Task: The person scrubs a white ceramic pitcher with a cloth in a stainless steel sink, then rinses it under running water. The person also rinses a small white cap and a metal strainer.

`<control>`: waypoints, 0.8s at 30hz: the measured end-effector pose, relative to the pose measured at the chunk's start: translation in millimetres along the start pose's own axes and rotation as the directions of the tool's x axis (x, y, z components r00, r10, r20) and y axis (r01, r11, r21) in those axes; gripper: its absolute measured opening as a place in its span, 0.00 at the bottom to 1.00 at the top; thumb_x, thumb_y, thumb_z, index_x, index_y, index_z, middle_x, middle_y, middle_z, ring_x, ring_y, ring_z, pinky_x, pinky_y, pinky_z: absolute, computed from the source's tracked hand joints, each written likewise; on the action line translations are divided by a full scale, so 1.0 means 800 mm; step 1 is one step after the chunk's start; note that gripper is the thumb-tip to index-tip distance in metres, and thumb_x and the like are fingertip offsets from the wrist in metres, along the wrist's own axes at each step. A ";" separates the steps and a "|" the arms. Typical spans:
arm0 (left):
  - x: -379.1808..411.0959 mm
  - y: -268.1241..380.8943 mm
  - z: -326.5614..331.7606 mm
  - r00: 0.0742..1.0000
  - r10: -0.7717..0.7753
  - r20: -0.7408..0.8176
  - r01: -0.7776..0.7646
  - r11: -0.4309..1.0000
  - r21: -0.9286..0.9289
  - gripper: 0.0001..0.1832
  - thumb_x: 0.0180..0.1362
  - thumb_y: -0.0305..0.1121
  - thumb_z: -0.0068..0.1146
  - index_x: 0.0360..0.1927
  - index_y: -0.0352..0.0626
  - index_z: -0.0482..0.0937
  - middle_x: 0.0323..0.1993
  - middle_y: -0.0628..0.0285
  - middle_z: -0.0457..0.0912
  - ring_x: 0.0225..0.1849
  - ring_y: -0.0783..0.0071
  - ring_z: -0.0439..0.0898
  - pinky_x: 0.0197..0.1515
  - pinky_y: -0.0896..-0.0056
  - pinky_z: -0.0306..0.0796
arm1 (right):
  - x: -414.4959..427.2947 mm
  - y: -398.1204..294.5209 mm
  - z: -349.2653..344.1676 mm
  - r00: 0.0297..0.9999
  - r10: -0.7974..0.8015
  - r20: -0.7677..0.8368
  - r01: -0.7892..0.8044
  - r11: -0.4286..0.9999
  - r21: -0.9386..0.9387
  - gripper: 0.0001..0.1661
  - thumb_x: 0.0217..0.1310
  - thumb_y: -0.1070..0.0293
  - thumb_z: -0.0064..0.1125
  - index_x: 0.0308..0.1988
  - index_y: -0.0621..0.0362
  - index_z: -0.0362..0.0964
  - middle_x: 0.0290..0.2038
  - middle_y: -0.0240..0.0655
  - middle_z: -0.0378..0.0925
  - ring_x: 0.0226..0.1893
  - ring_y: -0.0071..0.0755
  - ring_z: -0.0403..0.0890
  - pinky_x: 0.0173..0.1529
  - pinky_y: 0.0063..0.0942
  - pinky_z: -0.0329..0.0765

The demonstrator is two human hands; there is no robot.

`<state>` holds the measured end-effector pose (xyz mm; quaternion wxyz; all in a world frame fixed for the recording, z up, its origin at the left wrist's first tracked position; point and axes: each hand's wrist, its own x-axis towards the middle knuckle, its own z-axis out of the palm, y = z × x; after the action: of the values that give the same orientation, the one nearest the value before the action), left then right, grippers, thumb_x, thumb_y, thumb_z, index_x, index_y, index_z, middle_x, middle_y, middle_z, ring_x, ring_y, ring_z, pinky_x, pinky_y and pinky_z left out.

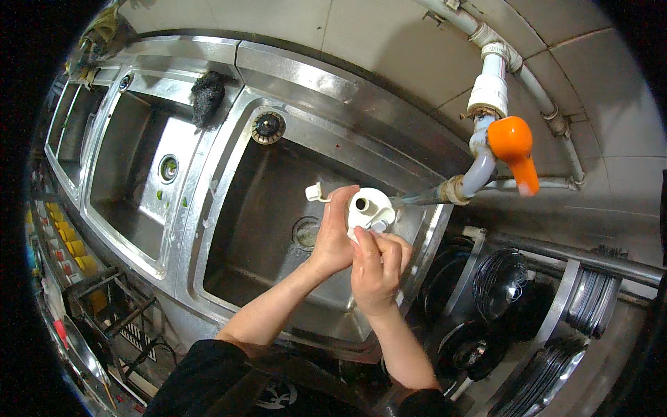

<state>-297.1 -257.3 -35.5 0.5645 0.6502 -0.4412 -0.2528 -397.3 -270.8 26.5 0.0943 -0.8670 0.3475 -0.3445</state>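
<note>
My left hand (336, 229) grips a white plastic lidded container (383, 200) from its left side, over the right-hand sink basin. Its top faces up and has a round spout with a dark opening. A small white cap (313, 192) hangs out to the left on a thin strap. My right hand (379, 268) has its fingertips closed on the near edge of the container, beside a small greyish knob (379, 226). Most of the container's body is hidden below its top and behind my hands. The end of the tap pipe (424, 197) lies just right of it.
The stainless steel basin (250, 208) has a drain (306, 233). A strainer (268, 127) and a black scouring pad (208, 99) sit on the rim. An orange tap handle (510, 140) juts from the wall pipe. Racked pans (471, 349) stand at right; another basin (125, 198) adjoins left.
</note>
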 end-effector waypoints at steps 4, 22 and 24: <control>0.007 -0.004 -0.004 0.998 0.060 0.001 -0.060 0.997 0.049 0.45 0.41 0.33 0.72 0.63 0.42 0.59 0.55 0.51 0.68 0.58 0.55 0.71 0.61 0.59 0.65 | 0.015 -0.004 -0.016 0.983 0.131 0.132 -0.151 0.975 0.160 0.21 0.37 0.83 0.69 0.38 0.56 0.78 0.34 0.35 0.74 0.40 0.39 0.73 0.46 0.33 0.73; 0.011 -0.001 -0.015 0.999 -0.027 -0.016 0.027 0.999 -0.037 0.52 0.35 0.34 0.77 0.63 0.39 0.56 0.58 0.51 0.65 0.60 0.54 0.68 0.62 0.60 0.64 | 0.009 0.003 -0.031 0.595 0.770 0.231 -0.535 0.166 0.828 0.16 0.59 0.79 0.62 0.47 0.63 0.69 0.44 0.36 0.77 0.45 0.27 0.77 0.54 0.26 0.72; 0.007 0.000 -0.015 0.998 -0.056 -0.010 0.055 0.997 -0.056 0.50 0.36 0.32 0.76 0.62 0.41 0.56 0.58 0.52 0.66 0.60 0.56 0.70 0.62 0.60 0.64 | 0.019 -0.002 -0.030 0.644 0.755 0.124 -0.593 0.389 0.705 0.16 0.59 0.79 0.62 0.47 0.63 0.71 0.45 0.37 0.77 0.45 0.28 0.76 0.54 0.28 0.72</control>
<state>-284.2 -256.3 -32.0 0.5775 0.6478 -0.4126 -0.2768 -404.4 -278.2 52.9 0.5038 -0.5021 0.5227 -0.4700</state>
